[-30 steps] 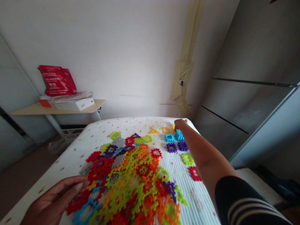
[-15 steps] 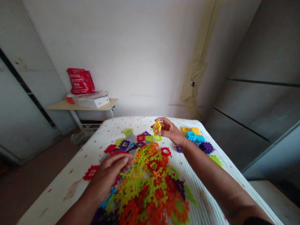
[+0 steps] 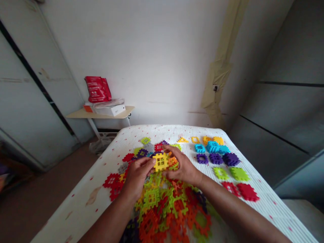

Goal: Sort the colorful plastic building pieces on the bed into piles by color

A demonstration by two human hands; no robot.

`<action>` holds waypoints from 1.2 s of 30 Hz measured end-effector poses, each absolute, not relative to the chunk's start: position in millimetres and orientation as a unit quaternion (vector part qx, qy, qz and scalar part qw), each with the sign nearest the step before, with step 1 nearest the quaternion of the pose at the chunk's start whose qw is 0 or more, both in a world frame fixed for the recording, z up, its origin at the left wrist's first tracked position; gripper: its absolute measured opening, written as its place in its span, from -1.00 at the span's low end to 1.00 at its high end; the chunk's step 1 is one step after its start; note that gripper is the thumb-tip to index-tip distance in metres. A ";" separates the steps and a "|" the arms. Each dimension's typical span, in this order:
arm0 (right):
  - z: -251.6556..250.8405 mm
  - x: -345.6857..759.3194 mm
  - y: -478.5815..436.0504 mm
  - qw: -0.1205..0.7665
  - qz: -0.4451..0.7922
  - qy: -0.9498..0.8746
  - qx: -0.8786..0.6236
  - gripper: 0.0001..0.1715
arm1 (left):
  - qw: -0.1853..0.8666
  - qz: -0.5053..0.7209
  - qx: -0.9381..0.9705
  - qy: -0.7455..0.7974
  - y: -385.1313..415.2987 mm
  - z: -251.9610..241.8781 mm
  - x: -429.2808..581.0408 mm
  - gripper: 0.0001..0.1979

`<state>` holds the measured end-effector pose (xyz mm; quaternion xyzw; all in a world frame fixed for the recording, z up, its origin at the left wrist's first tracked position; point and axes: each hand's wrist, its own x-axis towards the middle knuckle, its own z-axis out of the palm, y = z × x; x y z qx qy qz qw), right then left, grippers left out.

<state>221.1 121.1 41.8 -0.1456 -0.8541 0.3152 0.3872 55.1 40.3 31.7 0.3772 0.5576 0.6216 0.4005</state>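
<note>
My left hand (image 3: 138,172) pinches the left edge of a yellow square toothed building tile (image 3: 161,162) with a window-like grid in it. It is held up above a heap of mixed toothed building tiles (image 3: 152,199). At the tile's right side is my right hand (image 3: 183,167), its thumb and fingers spread apart, with orange tiles of the heap showing between them. Whether a fingertip of that hand brushes the tile I cannot tell.
Sorted tiles lie to the right: yellow (image 3: 218,140), blue (image 3: 213,146), purple (image 3: 231,159), green (image 3: 239,173) and red (image 3: 248,192). They share a white dotted bed cover (image 3: 88,189). Behind, a small table (image 3: 76,114) bears a red bag (image 3: 98,89) and a white box (image 3: 111,110).
My right hand has come left and down from the far side with the yellow tile. My left hand has risen and taken hold of it, while the right fingers have spread. The view has shifted.
</note>
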 end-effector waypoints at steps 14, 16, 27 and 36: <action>87.5 247.8 173.8 0.133 -0.071 -0.935 -0.321 -0.48 | 0.344 0.542 0.401 0.653 33.9 45.1 62.8 -0.51; 93.7 270.6 220.7 0.075 -0.092 -0.890 -0.439 -0.50 | 0.312 0.530 0.390 0.685 26.9 39.8 52.0 -0.54; 51.6 348.6 347.8 -0.104 -0.036 -0.808 -0.578 -0.33 | 0.251 0.487 0.362 0.754 13.0 24.3 27.3 -0.61; 39.8 343.9 354.7 -0.108 -0.028 -0.792 -0.601 -0.37 | 0.239 0.482 0.370 0.757 13.2 23.0 25.3 -0.62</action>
